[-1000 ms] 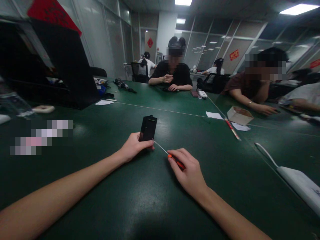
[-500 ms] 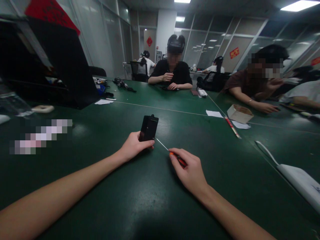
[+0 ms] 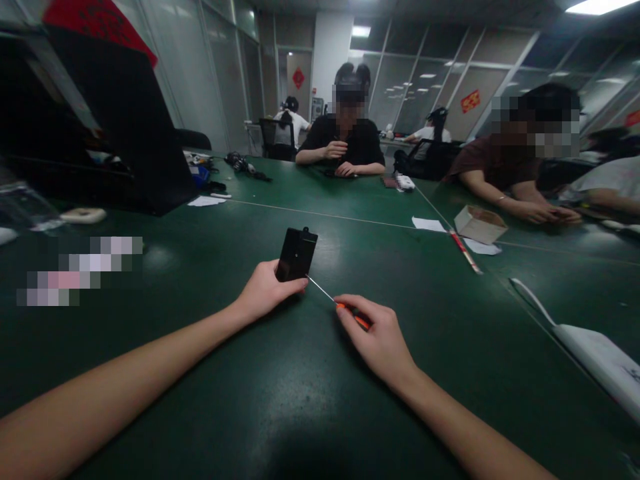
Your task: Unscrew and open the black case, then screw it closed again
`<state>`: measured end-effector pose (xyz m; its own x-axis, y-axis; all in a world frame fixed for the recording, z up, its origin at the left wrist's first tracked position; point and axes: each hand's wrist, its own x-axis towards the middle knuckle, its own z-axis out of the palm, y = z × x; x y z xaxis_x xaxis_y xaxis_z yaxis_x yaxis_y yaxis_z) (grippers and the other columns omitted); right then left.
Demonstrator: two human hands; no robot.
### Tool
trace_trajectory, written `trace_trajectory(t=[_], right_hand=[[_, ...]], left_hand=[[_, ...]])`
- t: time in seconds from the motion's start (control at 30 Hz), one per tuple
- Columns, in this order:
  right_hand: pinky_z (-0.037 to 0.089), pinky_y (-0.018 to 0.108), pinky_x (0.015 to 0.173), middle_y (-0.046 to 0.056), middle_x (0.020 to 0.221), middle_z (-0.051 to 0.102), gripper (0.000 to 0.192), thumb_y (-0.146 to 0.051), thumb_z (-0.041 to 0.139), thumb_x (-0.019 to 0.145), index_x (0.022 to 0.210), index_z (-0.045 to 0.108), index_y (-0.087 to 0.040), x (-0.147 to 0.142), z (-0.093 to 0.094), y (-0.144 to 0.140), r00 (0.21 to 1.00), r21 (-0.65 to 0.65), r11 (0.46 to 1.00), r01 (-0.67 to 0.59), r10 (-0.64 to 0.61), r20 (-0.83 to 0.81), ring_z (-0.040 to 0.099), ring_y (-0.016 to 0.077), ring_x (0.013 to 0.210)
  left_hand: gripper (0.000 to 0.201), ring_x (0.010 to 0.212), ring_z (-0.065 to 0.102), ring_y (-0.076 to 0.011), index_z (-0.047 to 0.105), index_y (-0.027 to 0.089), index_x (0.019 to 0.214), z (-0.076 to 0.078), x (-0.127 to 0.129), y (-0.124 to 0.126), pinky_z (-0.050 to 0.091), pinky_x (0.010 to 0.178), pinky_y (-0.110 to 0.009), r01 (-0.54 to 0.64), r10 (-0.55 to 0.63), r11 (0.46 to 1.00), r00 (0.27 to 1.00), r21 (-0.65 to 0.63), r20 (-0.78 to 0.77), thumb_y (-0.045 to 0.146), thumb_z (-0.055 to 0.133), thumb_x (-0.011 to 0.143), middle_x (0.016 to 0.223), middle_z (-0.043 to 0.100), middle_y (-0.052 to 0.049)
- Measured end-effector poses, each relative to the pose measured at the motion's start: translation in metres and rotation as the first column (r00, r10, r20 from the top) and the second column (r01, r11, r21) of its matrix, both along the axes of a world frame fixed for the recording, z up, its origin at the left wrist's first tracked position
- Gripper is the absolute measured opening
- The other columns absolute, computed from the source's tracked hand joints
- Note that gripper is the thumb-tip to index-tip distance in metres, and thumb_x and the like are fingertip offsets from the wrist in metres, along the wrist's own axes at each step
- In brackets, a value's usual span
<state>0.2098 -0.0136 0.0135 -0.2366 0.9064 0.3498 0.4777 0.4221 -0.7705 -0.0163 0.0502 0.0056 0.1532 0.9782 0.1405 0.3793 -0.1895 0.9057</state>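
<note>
My left hand (image 3: 274,287) is closed around the lower end of a flat black plastic case (image 3: 297,255), tilted up above the table. The case has a small tab with a hole on its top edge and a small light dot on its face. My right hand (image 3: 374,333) grips a screwdriver (image 3: 361,322) by its orange and dark handle. The thin metal shaft points up and left, and its tip meets the lower right corner of the case, close to my left thumb. Whether the tip sits in a screw is too small to tell.
A green table (image 3: 240,400) spreads under my hands. Right of them are a white device with a strap (image 3: 595,353), an open box (image 3: 480,223) and a red-and-white stick (image 3: 465,252). At left stands a large black panel (image 3: 115,127). People sit across the table.
The screwdriver tip has come against the case's corner, where a small gap showed before. Its handle has turned, with more orange now visible. My right hand has shifted slightly left.
</note>
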Motion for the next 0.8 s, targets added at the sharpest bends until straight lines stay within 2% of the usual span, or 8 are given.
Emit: trace_trajectory(t=[0.07,0.17,0.27,0.33,0.5,0.63,0.7,0.8], right_hand=[[0.049,0.030,0.073,0.005,0.084,0.073,0.023,-0.030,0.057,0.092,0.105,0.072,-0.018,-0.001,0.000,0.000,0.996,-0.175,0.984,-0.013,-0.004,-0.093,0.067,0.0188,0.079],[0.040,0.025,0.050,0.003,0.073,0.069,0.034,-0.038,0.058,0.090,0.112,0.069,-0.015,-0.002,0.001,0.001,0.964,-0.404,0.910,-0.090,-0.022,-0.264,0.054,0.0125,0.054],[0.024,0.022,0.039,0.002,0.070,0.066,0.039,-0.041,0.062,0.086,0.112,0.068,-0.014,-0.002,0.002,0.002,0.920,-0.523,0.835,-0.171,-0.054,-0.388,0.035,0.0066,0.041],[0.020,0.021,0.037,0.001,0.069,0.065,0.038,-0.041,0.063,0.084,0.110,0.068,-0.013,-0.001,0.003,0.002,0.903,-0.547,0.814,-0.194,-0.069,-0.423,0.032,0.0053,0.040],[0.026,0.021,0.039,0.001,0.066,0.064,0.037,-0.039,0.062,0.086,0.111,0.069,-0.012,-0.001,0.001,0.001,0.920,-0.506,0.849,-0.153,-0.065,-0.386,0.038,0.0073,0.043],[0.047,0.027,0.061,0.002,0.068,0.067,0.031,-0.033,0.057,0.091,0.110,0.072,-0.014,-0.003,-0.001,-0.004,0.975,-0.320,0.946,-0.053,-0.020,-0.221,0.060,0.0149,0.062],[0.049,0.031,0.071,0.002,0.070,0.068,0.028,-0.030,0.055,0.093,0.110,0.073,-0.016,-0.004,-0.001,-0.006,0.992,-0.225,0.974,-0.018,-0.010,-0.124,0.064,0.0171,0.070],[0.049,0.031,0.070,0.002,0.070,0.069,0.028,-0.026,0.054,0.093,0.111,0.073,-0.017,-0.004,0.000,-0.009,0.999,-0.148,0.989,0.005,-0.010,-0.034,0.066,0.0177,0.068]], left_hand=[[0.036,0.079,0.068,-0.0252,0.069,0.013,0.088,0.001,0.001,-0.001,0.049,0.068,-0.032,-0.046,0.049,0.998,0.996,0.039,-0.074,0.045,0.075,0.072,0.084,0.073,-0.008],[0.036,0.074,0.067,-0.0235,0.069,0.013,0.086,0.001,0.002,-0.003,0.047,0.063,-0.031,-0.068,0.082,0.993,0.986,0.098,-0.146,0.047,0.073,0.073,0.080,0.072,-0.006],[0.037,0.072,0.066,-0.0228,0.070,0.014,0.086,0.001,0.003,-0.005,0.046,0.061,-0.030,-0.081,0.109,0.986,0.974,0.145,-0.197,0.049,0.072,0.073,0.079,0.071,-0.006],[0.039,0.072,0.067,-0.0229,0.070,0.014,0.088,0.001,0.004,-0.007,0.046,0.061,-0.030,-0.080,0.116,0.983,0.968,0.166,-0.220,0.049,0.071,0.074,0.080,0.072,-0.006],[0.039,0.070,0.066,-0.0226,0.070,0.014,0.088,0.000,0.004,-0.008,0.046,0.060,-0.030,-0.085,0.138,0.976,0.954,0.200,-0.267,0.050,0.070,0.074,0.080,0.072,-0.006],[0.040,0.072,0.067,-0.0231,0.070,0.014,0.089,-0.001,0.004,-0.008,0.046,0.061,-0.030,-0.080,0.137,0.976,0.948,0.202,-0.288,0.051,0.070,0.075,0.081,0.072,-0.007],[0.040,0.070,0.066,-0.0229,0.070,0.014,0.088,-0.001,0.004,-0.008,0.045,0.060,-0.029,-0.080,0.144,0.974,0.942,0.212,-0.303,0.052,0.069,0.075,0.080,0.072,-0.007],[0.037,0.067,0.065,-0.0219,0.070,0.015,0.086,-0.002,0.005,-0.009,0.044,0.058,-0.029,-0.078,0.156,0.967,0.933,0.242,-0.324,0.050,0.069,0.076,0.077,0.071,-0.006]])
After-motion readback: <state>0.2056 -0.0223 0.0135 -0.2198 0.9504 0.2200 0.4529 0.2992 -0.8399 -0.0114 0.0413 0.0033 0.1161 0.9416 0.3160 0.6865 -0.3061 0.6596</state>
